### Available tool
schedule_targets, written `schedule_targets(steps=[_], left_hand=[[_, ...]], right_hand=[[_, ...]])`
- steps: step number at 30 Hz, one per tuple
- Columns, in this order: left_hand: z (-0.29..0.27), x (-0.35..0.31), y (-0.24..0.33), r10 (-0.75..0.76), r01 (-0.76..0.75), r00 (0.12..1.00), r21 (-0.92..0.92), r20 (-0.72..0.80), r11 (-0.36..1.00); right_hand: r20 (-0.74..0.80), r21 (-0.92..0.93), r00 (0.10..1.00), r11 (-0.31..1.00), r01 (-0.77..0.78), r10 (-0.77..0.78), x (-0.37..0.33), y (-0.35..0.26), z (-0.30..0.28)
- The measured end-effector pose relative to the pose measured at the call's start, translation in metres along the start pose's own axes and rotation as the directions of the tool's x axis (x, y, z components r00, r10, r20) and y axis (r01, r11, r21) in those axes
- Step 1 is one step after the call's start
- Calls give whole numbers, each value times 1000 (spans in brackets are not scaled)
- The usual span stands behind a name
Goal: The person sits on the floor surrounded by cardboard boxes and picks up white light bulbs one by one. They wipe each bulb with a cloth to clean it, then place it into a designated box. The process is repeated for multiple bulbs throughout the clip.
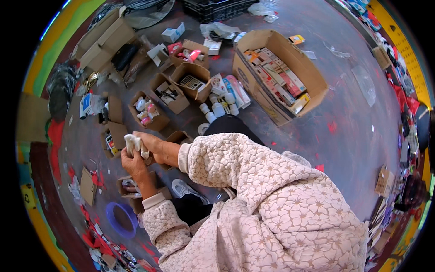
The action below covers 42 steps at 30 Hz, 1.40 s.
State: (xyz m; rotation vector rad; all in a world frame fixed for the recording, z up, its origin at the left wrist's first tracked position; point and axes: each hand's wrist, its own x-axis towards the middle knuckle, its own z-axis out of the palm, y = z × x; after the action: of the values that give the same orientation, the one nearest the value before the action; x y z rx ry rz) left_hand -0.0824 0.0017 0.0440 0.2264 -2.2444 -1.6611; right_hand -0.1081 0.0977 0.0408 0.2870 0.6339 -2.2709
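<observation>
Grey floor, spotted with red, spread out around both hands, with cartons and loose goods strewn across it. From my end, I saw the left hand and the right hand brought together, each with its fingers closed on one small white item. It sat between them, clear of the floor; I couldn't tell exactly what it was. Just beyond the right hand I had a box of toys, and left of the left hand a smaller carton. Farther out, to the right of the right hand, I made out white bottles and then a big case of packets. Nearer the wearer than the left hand lay a purple ring and a white shoe.
</observation>
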Motion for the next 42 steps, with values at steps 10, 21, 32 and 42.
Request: schedule_targets(steps=[10, 21, 32, 42], left_hand=[[-11, -18, 8, -350, 320, 936, -324, -38, 891], [-27, -25, 17, -348, 179, 917, -575, -197, 798], [-72, -18, -14, -155, 480, 877, -823, 454, 303], [-27, -5, -23, -320, 548, 827, -788, 462, 281]], right_hand=[[-453, -128, 872, 982, 139, -182, 28, -3, -33], [174, -369, 932, 856, 362, -319, -72, -28, 40], [695, -704, 678, 420, 573, 239, -292, -168, -12], [-174, -934, 818, -170, -313, -549, -195, -163, -255]])
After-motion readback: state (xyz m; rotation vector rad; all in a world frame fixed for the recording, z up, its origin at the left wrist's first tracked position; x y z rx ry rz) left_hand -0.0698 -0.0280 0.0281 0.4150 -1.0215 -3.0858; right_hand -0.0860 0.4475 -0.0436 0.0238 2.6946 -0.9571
